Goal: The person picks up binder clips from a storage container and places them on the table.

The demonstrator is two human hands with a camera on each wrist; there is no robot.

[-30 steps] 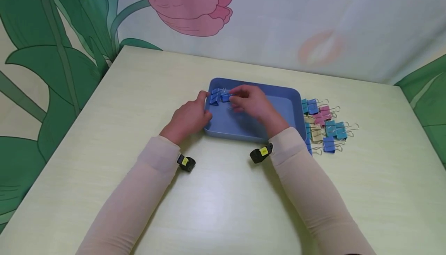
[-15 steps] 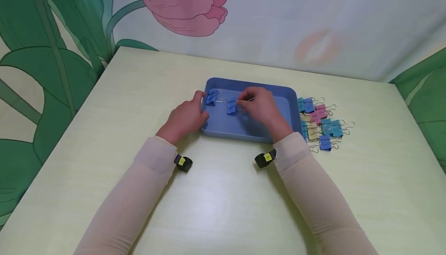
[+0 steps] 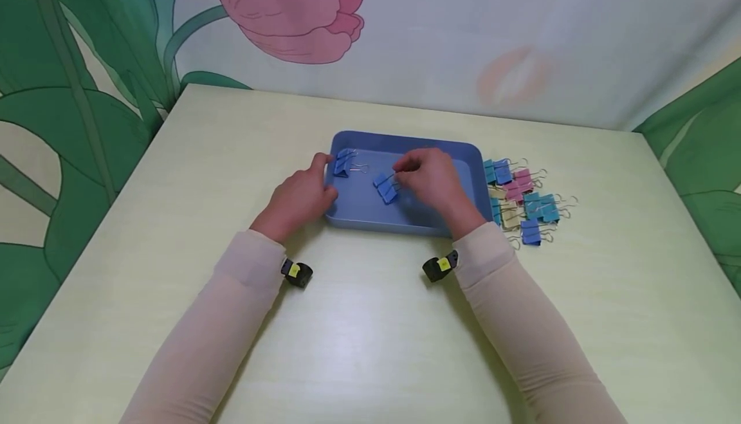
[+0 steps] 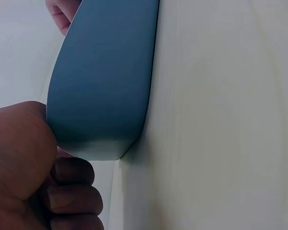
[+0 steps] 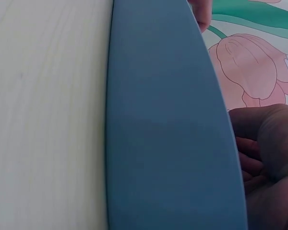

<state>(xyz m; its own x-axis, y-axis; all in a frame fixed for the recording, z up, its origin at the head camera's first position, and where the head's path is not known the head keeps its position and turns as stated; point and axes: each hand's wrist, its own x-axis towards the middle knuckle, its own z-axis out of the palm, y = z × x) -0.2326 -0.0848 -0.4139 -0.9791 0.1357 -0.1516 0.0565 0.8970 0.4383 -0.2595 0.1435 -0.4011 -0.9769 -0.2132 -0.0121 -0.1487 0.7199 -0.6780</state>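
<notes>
A blue tray [image 3: 399, 226] lies on the table, its outer wall [image 4: 103, 81] filling much of the left wrist view. My left hand [image 3: 298, 200] grips its left end, with the thumb at the rim and the other fingers curled at the outside. Over the tray's middle, my right hand [image 3: 431, 181] pinches a blue binder clip [image 3: 386, 189] near its wire handles. More blue clip bodies [image 3: 343, 163] lie together in the tray's left part; I cannot tell how many. In the right wrist view, the tray wall [image 5: 170, 120] hides the right fingertips and the clip.
Just right of the tray lies a pile of binder clips: pink [image 3: 519, 184], teal [image 3: 543, 208], beige [image 3: 511, 215] and blue [image 3: 530, 233]. Some are partly hidden by the tray's edge. Behind the table [image 3: 359, 321] hangs a flower-printed cloth [image 3: 417, 44].
The right hand has drawn one blue binder clip away from the left ones, rightward and nearer, and the clip has turned. The left hand stays at the tray's end. The head view has shifted slightly.
</notes>
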